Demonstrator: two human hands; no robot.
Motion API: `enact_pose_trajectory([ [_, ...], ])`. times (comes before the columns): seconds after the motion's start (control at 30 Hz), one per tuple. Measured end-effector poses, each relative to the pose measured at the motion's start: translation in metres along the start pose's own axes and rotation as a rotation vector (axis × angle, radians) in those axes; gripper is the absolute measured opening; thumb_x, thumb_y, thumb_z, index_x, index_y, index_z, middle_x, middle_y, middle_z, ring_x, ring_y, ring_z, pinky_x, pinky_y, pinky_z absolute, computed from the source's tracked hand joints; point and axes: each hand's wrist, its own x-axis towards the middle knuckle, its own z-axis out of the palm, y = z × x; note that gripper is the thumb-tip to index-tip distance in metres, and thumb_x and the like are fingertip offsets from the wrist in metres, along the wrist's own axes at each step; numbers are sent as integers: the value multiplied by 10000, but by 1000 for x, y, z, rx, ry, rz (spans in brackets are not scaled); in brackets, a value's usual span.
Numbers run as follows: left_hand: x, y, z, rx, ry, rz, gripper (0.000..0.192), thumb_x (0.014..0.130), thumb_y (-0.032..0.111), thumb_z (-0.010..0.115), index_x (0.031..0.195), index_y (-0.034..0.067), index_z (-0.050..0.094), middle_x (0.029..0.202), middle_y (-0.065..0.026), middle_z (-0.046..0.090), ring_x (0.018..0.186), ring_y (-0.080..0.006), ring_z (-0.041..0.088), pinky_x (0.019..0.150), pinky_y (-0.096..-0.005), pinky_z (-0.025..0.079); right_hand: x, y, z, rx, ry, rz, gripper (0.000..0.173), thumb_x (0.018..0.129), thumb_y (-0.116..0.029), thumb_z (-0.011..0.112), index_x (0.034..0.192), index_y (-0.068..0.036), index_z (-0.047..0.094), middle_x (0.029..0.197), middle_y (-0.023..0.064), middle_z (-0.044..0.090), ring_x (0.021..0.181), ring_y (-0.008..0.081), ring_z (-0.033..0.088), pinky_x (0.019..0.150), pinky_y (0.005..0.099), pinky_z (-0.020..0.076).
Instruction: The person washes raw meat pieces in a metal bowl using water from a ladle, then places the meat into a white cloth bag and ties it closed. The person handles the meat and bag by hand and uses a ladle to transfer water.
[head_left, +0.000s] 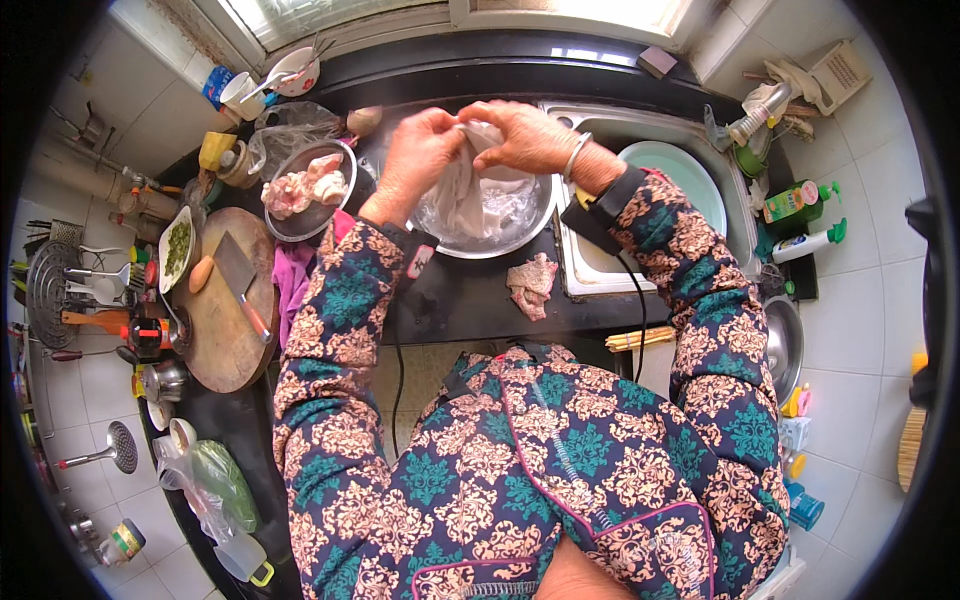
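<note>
Above a steel basin (484, 250), my left hand (417, 159) and my right hand (520, 141) pinch the top of a wet white cloth or thin bag (471, 187); which it is I cannot tell. Its lower folds hang into the basin, where crumpled translucent material (514, 202) shows. A bracelet circles my right wrist. In front of the basin, a grey rag or piece of skin (532, 286) lies on the black counter (457, 307). Raw meat pieces (306, 187) sit in a bowl (350, 169) left of my left hand.
A cleaver (236, 264) and an egg-shaped brown item (201, 274) rest on a round wooden chopping board (225, 352). Beside it stands a dish of chopped greens (178, 247). At right, a pale green basin (709, 169) sits in the steel sink (592, 288). Pump bottles (799, 202) line the right wall.
</note>
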Motion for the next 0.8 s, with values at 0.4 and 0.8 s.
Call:
enact_pose_trajectory([
  [0.4, -92, -52, 15, 174, -32, -119, 372, 842, 269, 618, 1159, 75, 634, 1020, -165, 671, 964, -312, 657, 851, -388, 505, -19, 38, 95, -231, -566, -39, 351, 873, -158, 577, 1215, -78, 577, 1053, 246, 657, 1008, 386, 651, 865, 455, 510],
  [0.8, -102, -58, 12, 348, 70, -52, 422, 853, 244, 620, 1233, 62, 583, 1117, -178, 649, 1040, -311, 637, 886, -364, 495, -7, 18, 86, -331, -535, 23, 242, 855, -178, 561, 1071, -118, 653, 1005, 188, 672, 927, 386, 654, 810, 442, 521],
])
